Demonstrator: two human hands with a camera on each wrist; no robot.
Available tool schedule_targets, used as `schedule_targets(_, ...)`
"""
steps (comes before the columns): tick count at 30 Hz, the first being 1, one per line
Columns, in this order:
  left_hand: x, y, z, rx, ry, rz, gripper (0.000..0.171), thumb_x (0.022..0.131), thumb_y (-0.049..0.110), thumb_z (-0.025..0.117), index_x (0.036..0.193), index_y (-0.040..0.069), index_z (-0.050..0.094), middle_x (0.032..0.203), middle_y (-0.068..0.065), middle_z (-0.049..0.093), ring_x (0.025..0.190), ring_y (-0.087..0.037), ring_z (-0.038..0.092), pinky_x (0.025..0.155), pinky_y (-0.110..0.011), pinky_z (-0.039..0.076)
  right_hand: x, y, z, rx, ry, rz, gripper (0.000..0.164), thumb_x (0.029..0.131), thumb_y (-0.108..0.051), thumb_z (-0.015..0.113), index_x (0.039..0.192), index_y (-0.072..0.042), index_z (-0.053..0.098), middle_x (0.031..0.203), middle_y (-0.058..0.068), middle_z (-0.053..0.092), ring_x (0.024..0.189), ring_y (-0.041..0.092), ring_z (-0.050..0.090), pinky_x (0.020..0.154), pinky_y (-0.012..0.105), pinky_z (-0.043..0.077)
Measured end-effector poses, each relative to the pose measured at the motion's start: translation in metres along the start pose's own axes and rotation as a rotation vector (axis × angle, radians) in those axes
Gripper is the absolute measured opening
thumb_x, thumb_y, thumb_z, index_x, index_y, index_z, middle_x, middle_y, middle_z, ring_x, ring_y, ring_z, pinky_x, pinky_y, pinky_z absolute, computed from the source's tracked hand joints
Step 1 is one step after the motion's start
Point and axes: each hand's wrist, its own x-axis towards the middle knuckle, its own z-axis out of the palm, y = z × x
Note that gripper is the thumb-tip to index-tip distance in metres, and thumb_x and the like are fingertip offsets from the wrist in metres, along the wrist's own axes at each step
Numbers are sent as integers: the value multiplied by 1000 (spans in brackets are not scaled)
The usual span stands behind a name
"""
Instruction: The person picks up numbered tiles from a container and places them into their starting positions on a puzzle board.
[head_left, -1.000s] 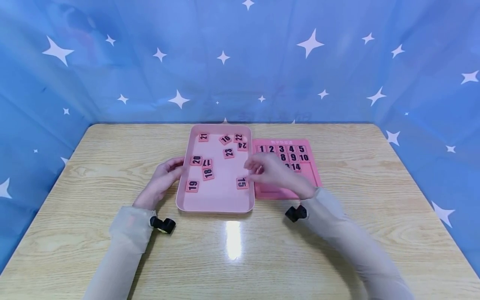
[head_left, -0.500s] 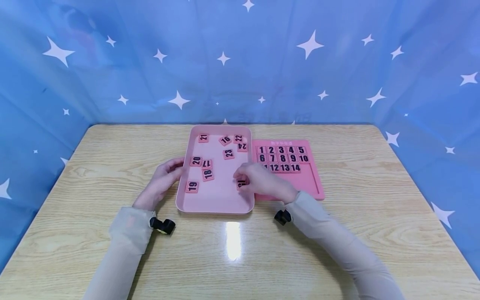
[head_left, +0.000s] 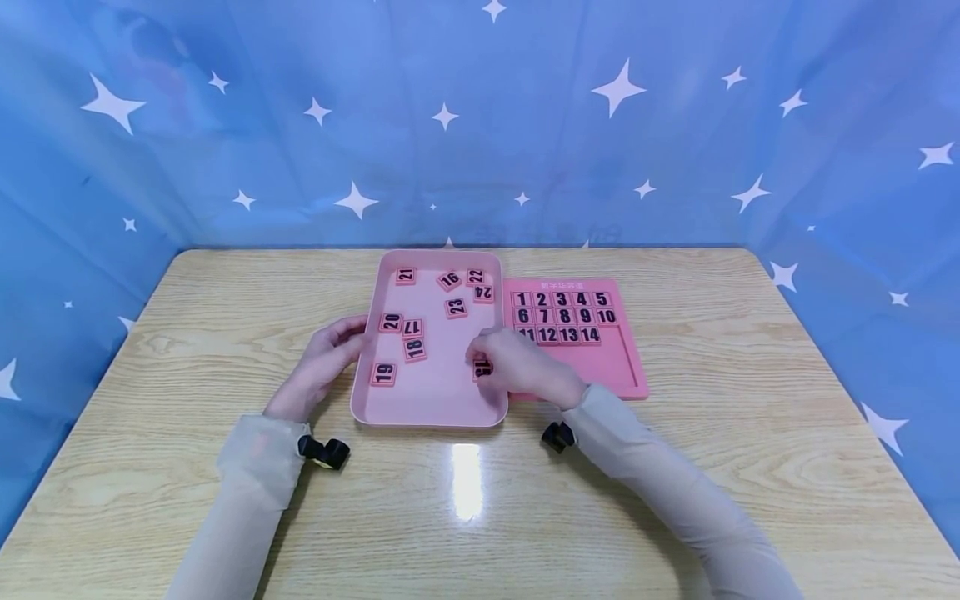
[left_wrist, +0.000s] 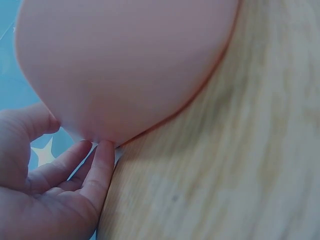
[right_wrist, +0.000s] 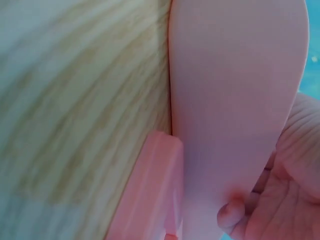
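A pale pink tray holds several loose number tiles, among them 19, 18 and 23. On its left side, the fingertips of my left hand touch the outer wall, fingers fairly straight; the left wrist view shows this contact on the wall. Inside the tray's right side, my right hand pinches the number 15 tile, partly covering it. In the right wrist view the tray wall hides most fingertips of that hand.
A pink number puzzle board lies against the tray's right side, with tiles 1 to 14 in rows at its top. Both stand on a wooden table. Behind hangs a blue curtain with white stars.
My right hand has moved left and slightly down from over the board's edge into the tray, its fingers coming around the number 15 tile. My left hand has stayed put.
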Motion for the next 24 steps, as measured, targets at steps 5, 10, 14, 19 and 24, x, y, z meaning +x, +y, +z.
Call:
schedule_targets(5,-1,1,1,11,-3,-7,47,95,8,51,136,-10,39,132,-28,43,97,-4,49,81,-13,44,-1,0,-6,-1,58,-34,32,74,-17,77,102,-5,68,96,3,66,86,16,57,80,30,47)
schedule_targets(10,-1,-1,0,8,2,-5,47,94,8,51,136,-10,39,131,-27,44,96,-3,50,81,-13,45,-10,-1,-24,92,121,-60,35,74,-14,77,105,-3,68,100,5,68,93,19,59,84,35,47)
schedule_targets(14,0,-3,0,9,7,-6,46,94,8,51,135,-10,40,130,-27,45,95,-3,50,80,-13,45,-22,5,-39,183,162,-88,33,74,-7,75,105,0,67,99,8,68,93,21,61,85,36,49)
schedule_targets(19,1,-3,0,10,4,-13,46,94,8,51,135,-9,40,130,-26,45,96,-5,50,80,-14,46,-43,22,-53,193,201,-84,31,71,0,73,102,1,67,97,10,68,91,23,61,81,37,51)
schedule_targets(24,2,-2,0,13,5,-18,46,94,8,51,136,-9,40,130,-26,45,96,-6,50,80,-14,46,-66,45,-55,149,202,-55,28,70,5,71,98,2,67,93,11,68,85,23,60,74,39,51)
